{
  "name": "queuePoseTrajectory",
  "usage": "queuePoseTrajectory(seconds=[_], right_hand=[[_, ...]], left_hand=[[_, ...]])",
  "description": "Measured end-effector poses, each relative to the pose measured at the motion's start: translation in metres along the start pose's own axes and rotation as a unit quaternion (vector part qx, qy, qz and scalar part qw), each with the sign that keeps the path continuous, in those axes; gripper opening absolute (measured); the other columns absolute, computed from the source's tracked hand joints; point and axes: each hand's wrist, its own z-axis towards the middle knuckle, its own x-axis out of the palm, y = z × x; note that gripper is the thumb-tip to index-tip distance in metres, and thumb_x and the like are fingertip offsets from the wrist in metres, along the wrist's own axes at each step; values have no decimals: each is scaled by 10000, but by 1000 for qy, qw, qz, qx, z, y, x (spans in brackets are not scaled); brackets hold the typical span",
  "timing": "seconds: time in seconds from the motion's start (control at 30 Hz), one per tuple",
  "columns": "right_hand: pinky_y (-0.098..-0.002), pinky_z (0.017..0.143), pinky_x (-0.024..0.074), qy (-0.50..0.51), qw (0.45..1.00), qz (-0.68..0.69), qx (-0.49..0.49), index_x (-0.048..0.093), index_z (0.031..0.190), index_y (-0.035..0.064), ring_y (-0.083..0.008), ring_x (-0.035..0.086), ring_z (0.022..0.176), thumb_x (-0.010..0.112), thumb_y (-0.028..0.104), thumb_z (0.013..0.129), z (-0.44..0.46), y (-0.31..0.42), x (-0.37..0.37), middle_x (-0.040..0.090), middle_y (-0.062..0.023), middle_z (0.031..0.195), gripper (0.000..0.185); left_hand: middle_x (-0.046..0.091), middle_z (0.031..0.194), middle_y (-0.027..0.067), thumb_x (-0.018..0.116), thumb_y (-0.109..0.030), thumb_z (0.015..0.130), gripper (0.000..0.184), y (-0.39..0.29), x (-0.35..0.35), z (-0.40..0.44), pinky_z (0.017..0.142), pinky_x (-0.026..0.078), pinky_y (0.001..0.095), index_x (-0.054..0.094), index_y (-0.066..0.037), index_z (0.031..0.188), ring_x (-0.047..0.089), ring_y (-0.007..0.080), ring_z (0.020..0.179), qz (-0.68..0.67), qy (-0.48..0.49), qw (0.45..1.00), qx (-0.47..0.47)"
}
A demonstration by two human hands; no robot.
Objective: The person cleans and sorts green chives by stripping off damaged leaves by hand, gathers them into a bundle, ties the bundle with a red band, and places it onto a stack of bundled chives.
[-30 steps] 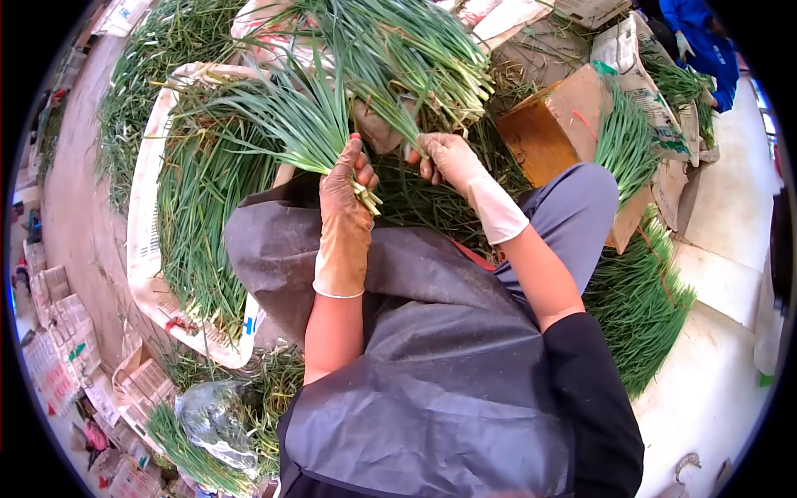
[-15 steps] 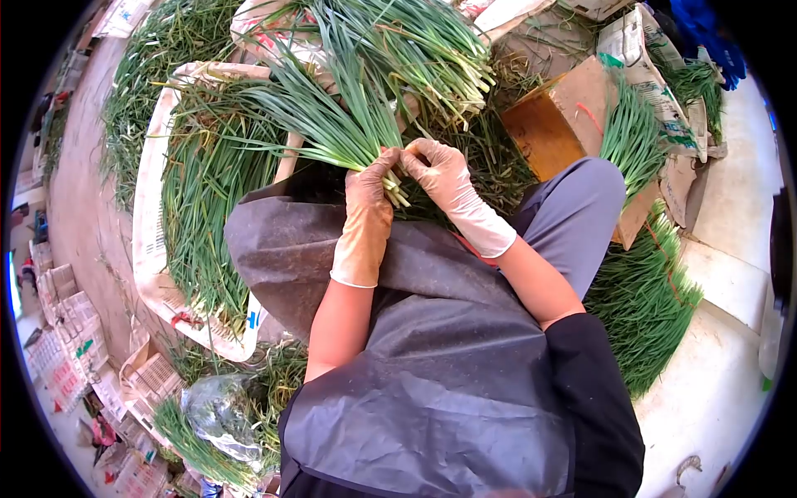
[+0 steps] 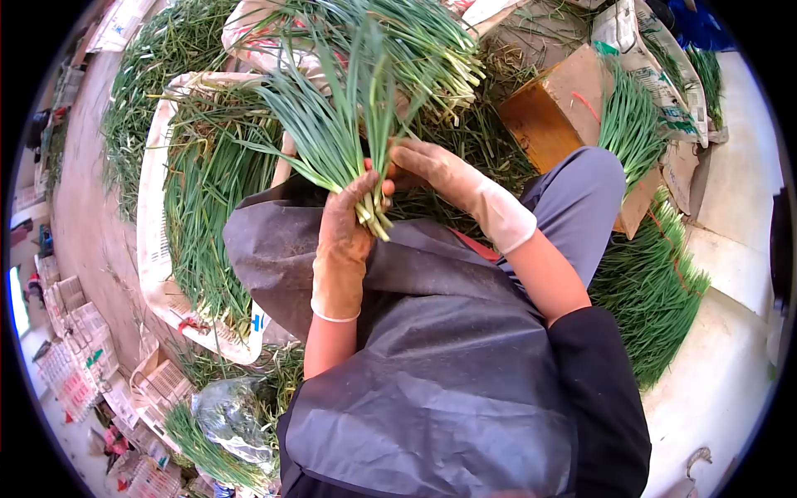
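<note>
Over my lap, my left hand [image 3: 347, 217], in a stained thin glove, is closed around a bunch of garlic chives [image 3: 320, 149]. Their pale stem ends stick out below the fist and the green leaves fan upward. My right hand [image 3: 427, 170], gloved too, touches the right side of this bunch with its fingers bent inward. Its fingertips are partly hidden behind the stems, so what they pinch cannot be made out. Just beyond lies a larger pile of chives [image 3: 427, 58], its pale ends pointing right.
At left stands a white plastic basket [image 3: 154, 224] of chives. A wooden box [image 3: 552, 104] is at right, beside tied chives [image 3: 631, 137] and a big green bundle [image 3: 652, 290]. Loose trimmings [image 3: 490, 158] cover the ground ahead. A clear plastic bag [image 3: 232, 419] lies lower left.
My left hand has moved down and left with the bunch, which now stands more upright. My right hand has shifted slightly, and its fingers have turned in against the stems.
</note>
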Motion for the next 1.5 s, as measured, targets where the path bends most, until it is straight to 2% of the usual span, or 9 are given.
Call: queuePoseTrajectory(seconds=[0.43, 0.57, 0.77, 0.97, 1.17, 1.3, 1.37, 1.4, 1.5], right_hand=[[-328, 802, 485, -205, 955, 48, -210, 596, 1023, 60, -150, 588, 841, 684, 270, 797, 11, 56, -29, 630, -72, 914, 321], [-297, 729, 450, -493, 709, -310, -398, 520, 1097, 28, -171, 529, 767, 639, 216, 831, -25, 77, -32, 566, -72, 870, 347], [-347, 881, 449, -246, 699, -499, -449, 451, 1266, 75, -301, 491, 1106, 681, 364, 769, -49, 57, 32, 450, -188, 1251, 619], [-333, 782, 492, -106, 896, -363, -232, 658, 1019, 125, -291, 620, 924, 673, 259, 770, -28, 37, -33, 651, -132, 967, 283], [-421, 871, 458, -286, 597, -718, 216, 552, 1153, 127, -331, 554, 1044, 623, 218, 785, -40, 17, -120, 540, -153, 1177, 386], [-407, 833, 460, -484, 546, -636, -253, 466, 1236, 148, -284, 527, 1037, 577, 227, 820, -78, 36, -36, 491, -107, 1194, 438], [-351, 688, 496, -437, 647, -428, -455, 615, 967, 94, -255, 605, 724, 581, 233, 845, -99, 46, 26, 600, -74, 846, 188], [-325, 708, 488, -314, 824, -337, -331, 634, 947, 52, -189, 607, 770, 580, 255, 877, -115, 43, 52, 626, -94, 881, 221], [-312, 898, 413, 35, 974, -210, -81, 440, 1303, 43, -195, 539, 1024, 580, 448, 854, -102, 30, 82, 574, -126, 1121, 620]], left_hand=[[597, 852, 87, 702, 22, 667, 394, -21, -11, -80, 588, 509, 235, 549, -13, 1029, 615, 182, 640, 98, -81, 989, 71], [596, 841, 91, 695, 29, 653, 417, -27, -11, -97, 590, 501, 248, 545, -14, 1039, 605, 193, 628, 86, -102, 986, 100], [583, 949, 103, 674, 98, 617, 506, -24, 0, -107, 562, 531, 267, 516, -16, 1085, 608, 195, 672, 115, -70, 974, 183], [581, 947, 116, 681, 62, 621, 468, -37, 1, -133, 596, 525, 258, 530, -23, 1056, 595, 184, 659, 168, -92, 964, 185], [601, 902, 112, 656, 44, 634, 394, -67, 10, -159, 643, 490, 267, 548, -28, 1006, 569, 180, 691, 215, -102, 945, 225], [616, 906, 96, 659, 38, 612, 421, -83, 28, -172, 616, 492, 266, 569, -20, 1019, 571, 156, 674, 248, -102, 927, 263], [616, 920, 94, 669, 49, 621, 427, -85, 37, -169, 598, 495, 256, 569, -11, 1031, 590, 156, 692, 253, -64, 924, 280], [614, 928, 102, 674, 56, 633, 426, -82, 42, -167, 606, 502, 253, 562, -7, 1039, 600, 161, 715, 238, -88, 929, 270], [602, 939, 103, 677, 70, 677, 434, -61, 48, -157, 634, 521, 243, 534, 2, 1081, 622, 172, 773, 213, -75, 946, 234]])
